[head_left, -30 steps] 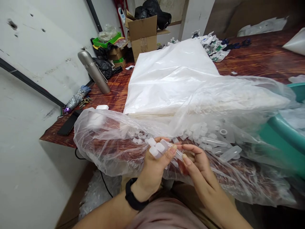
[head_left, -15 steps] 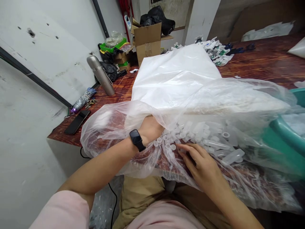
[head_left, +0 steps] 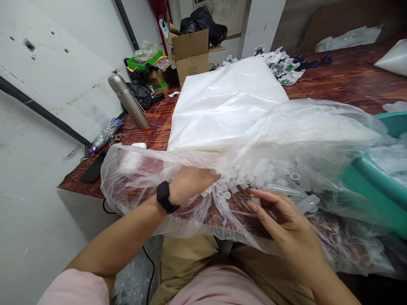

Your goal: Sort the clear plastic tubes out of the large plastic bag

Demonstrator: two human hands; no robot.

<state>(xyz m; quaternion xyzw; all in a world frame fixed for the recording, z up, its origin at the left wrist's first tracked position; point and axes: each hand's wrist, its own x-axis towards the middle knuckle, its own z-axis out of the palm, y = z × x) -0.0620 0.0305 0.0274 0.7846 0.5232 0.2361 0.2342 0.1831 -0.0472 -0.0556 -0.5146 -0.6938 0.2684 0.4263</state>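
My left hand point(head_left: 194, 183), with a black watch on its wrist, reaches to the edge of a pile of small translucent plastic caps point(head_left: 241, 181). Motion smears its fingers, so I cannot tell whether they hold anything. A thin clear plastic bag point(head_left: 136, 169) lies open around the pile and partly over that hand. On the right side, my right hand point(head_left: 288, 222) pinches a small translucent cap point(head_left: 255, 202) between thumb and fingers, just in front of the pile. Longer translucent tubes point(head_left: 308, 204) lie among the caps beside this hand.
Behind the pile lies a large white bag point(head_left: 229, 101). A teal basin point(head_left: 365, 186) with white contents stands at the right. To the left are a metal flask point(head_left: 129, 101), a phone point(head_left: 93, 166) and a folded umbrella point(head_left: 106, 134). A cardboard box point(head_left: 191, 53) sits farther back.
My left hand has drawn back left and toward me from under the bag's fold. The right hand has moved slightly right, and a cap now shows between its fingers.
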